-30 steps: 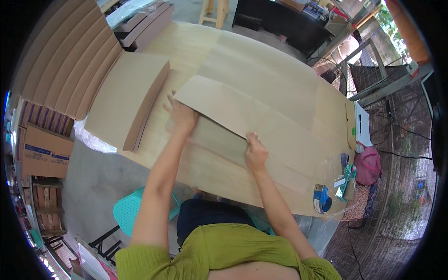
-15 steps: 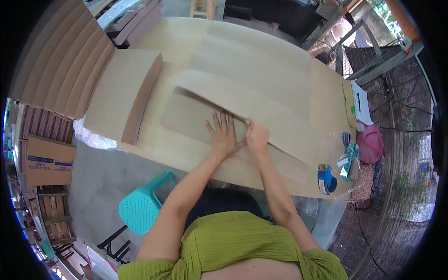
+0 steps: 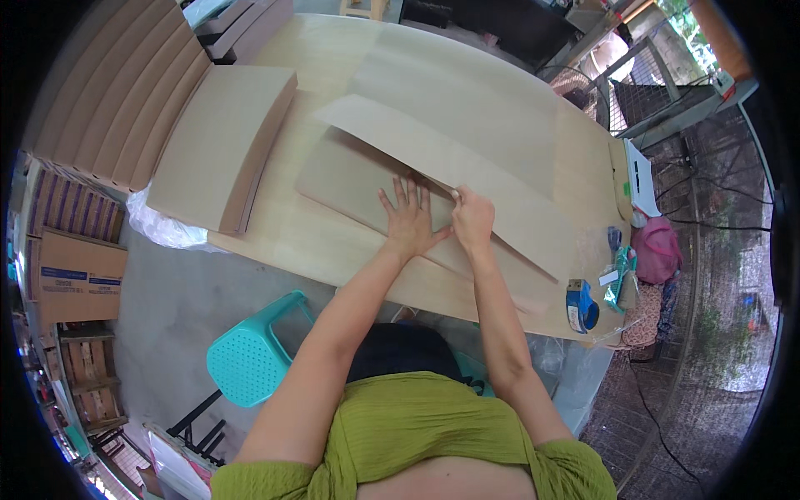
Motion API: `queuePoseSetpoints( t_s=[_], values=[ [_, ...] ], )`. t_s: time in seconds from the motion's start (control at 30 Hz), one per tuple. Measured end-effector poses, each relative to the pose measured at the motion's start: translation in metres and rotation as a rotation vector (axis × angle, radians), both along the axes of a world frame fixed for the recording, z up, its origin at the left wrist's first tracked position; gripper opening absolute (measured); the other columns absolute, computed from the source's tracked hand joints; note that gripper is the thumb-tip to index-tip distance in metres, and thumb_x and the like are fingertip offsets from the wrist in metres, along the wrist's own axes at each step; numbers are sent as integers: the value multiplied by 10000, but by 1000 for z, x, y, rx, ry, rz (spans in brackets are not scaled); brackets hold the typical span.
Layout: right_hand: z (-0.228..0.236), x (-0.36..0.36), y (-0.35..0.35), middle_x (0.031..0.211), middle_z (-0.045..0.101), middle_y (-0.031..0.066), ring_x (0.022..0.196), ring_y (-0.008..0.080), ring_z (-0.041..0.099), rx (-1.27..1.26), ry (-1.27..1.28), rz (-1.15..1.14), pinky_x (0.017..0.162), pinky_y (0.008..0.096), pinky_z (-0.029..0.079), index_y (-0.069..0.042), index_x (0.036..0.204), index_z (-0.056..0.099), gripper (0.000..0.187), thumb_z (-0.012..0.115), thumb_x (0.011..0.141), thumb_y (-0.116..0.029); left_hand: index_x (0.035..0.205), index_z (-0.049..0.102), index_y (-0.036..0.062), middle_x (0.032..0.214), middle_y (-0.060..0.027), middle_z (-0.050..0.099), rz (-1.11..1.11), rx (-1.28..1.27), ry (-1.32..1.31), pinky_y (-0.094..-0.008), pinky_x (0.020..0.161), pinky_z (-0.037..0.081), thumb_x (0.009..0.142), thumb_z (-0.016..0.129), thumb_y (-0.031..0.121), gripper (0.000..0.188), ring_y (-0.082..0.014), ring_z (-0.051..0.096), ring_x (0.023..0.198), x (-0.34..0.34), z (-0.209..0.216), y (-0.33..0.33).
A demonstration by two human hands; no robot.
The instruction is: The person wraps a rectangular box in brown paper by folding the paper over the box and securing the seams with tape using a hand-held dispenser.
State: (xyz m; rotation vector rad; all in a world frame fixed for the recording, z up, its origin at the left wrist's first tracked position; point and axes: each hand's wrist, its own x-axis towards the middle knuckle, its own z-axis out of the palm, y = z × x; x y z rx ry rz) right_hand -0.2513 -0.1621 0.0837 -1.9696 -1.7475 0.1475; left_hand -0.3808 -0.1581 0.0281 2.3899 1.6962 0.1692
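Note:
A large sheet of tan cardboard [image 3: 333,177] lies on the pale table [image 3: 279,246] in front of me, its upper part a long flap [image 3: 392,133] raised at a slant. My left hand [image 3: 408,225] presses flat on the near panel with fingers spread, the fingertips close to the gap under the flap. To its right, my right hand [image 3: 472,221] is closed around the flap's near edge and holds it up. Whether flap and panel are one folded sheet or two, I cannot tell.
A stack of flat brown boards [image 3: 221,142] lies at the table's left, beside a taller pile [image 3: 108,92]. A blue tape dispenser [image 3: 582,307] and a pink bag [image 3: 657,250] are at the right edge. A turquoise stool [image 3: 250,358] stands on the floor at left.
Both hands and the cardboard sit slightly farther up and right in view, as the whole view has shifted. The flap shows more clearly; my right hand keeps its grip.

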Motion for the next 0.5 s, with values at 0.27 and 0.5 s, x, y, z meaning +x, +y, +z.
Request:
queuePoseSetpoints(
  t_s=[0.27, 0.5],
  values=[
    [-49, 16, -7, 779, 667, 197, 710, 394, 648, -72, -153, 45, 654, 463, 506, -74, 976, 717, 178, 588, 910, -178, 1491, 373, 76, 1571, -181, 288, -152, 71, -84, -747, 1088, 73, 829, 520, 703, 924, -413, 147, 1474, 1, -16, 19],
    [-33, -10, -42, 1413, 457, 290, 1307, 392, 475, -209, -408, 330, 1069, 440, 415, 61, 1331, 507, 873, 787, 686, -456, 1478, 388, 96, 1585, -186, 254, 521, -281, -254, -548, 1139, 228, 894, 562, 495, 729, -370, 272, 1437, -173, 22, 115]
  ],
)
